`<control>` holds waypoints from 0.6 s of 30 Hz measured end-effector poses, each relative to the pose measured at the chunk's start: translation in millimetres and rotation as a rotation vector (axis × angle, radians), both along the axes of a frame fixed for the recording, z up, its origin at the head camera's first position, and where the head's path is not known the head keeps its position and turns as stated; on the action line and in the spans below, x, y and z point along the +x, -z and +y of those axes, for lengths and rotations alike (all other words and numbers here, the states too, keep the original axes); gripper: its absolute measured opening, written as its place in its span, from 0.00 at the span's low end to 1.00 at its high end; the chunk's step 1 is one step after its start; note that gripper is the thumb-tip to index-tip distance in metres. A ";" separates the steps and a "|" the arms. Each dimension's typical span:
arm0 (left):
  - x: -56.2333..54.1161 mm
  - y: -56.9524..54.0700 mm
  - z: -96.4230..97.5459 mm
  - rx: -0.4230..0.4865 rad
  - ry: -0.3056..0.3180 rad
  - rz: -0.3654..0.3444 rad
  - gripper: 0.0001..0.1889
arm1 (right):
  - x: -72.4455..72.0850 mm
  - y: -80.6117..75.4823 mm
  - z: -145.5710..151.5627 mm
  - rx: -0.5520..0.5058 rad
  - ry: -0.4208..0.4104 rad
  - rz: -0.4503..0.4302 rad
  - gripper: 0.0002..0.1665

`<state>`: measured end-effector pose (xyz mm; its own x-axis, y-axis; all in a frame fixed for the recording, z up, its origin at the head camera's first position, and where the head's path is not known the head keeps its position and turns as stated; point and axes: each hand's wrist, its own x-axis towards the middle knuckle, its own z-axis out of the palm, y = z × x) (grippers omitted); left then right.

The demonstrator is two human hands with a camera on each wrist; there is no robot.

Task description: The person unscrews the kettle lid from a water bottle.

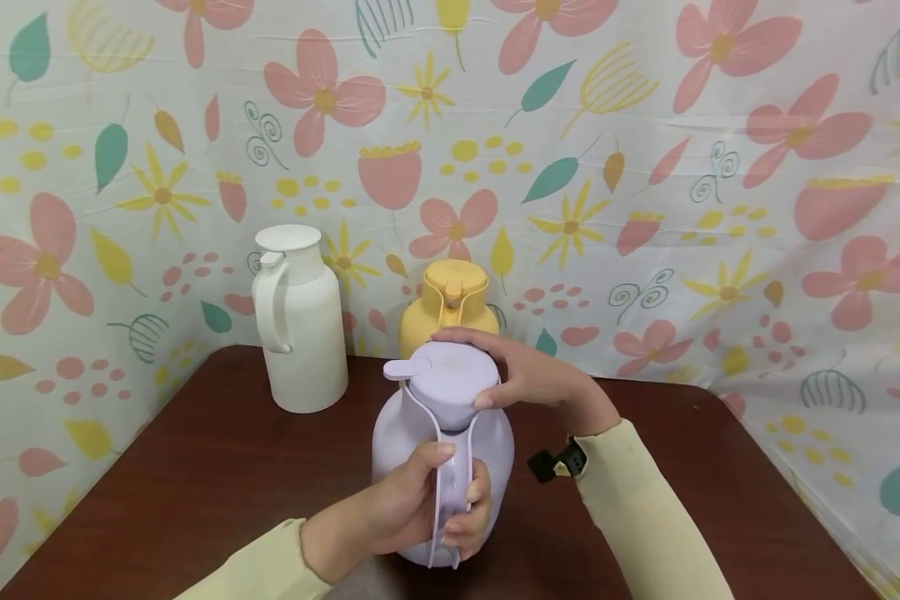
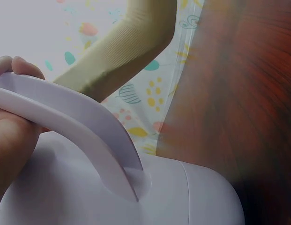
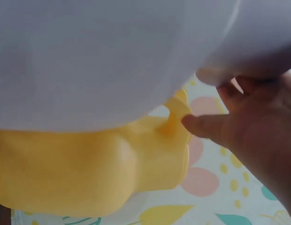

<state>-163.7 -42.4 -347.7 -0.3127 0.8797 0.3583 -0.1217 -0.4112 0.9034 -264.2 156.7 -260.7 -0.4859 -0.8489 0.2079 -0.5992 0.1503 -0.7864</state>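
Observation:
A lavender thermos jug (image 1: 393,454) stands in the middle foreground in the head view, its handle facing the person. My left hand (image 1: 412,508) grips the handle (image 1: 455,479), thumb on one side and fingers wrapped around the other. In the left wrist view that hand (image 2: 14,145) is at the left edge, by the curved handle (image 2: 96,112). Over the top, my right hand (image 1: 536,375) holds the round lid (image 1: 453,379), thumb at its near side and fingers at its far side. The lid's tab points left. In the right wrist view, the jug's body (image 3: 112,61) fills the upper part.
A yellow jug (image 1: 412,321) stands close behind the lavender one, partly hidden by it. At the back left of the dark wooden table (image 1: 232,467) is a white jug (image 1: 307,333). A flowered cloth (image 1: 645,208) hangs behind. A black strap (image 1: 570,458) circles the right wrist.

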 end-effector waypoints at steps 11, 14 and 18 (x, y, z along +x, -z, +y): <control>0.2 0.7 1.1 0.001 -0.003 -0.018 0.24 | -20.2 -3.4 2.0 0.026 -0.193 -0.156 0.66; -0.3 0.4 1.2 -0.004 -0.007 -0.021 0.24 | -20.6 -1.3 3.4 0.003 -0.198 -0.172 0.71; -0.4 0.3 0.8 -0.010 -0.011 -0.019 0.24 | -9.0 4.6 5.7 -0.072 -0.108 -0.167 0.73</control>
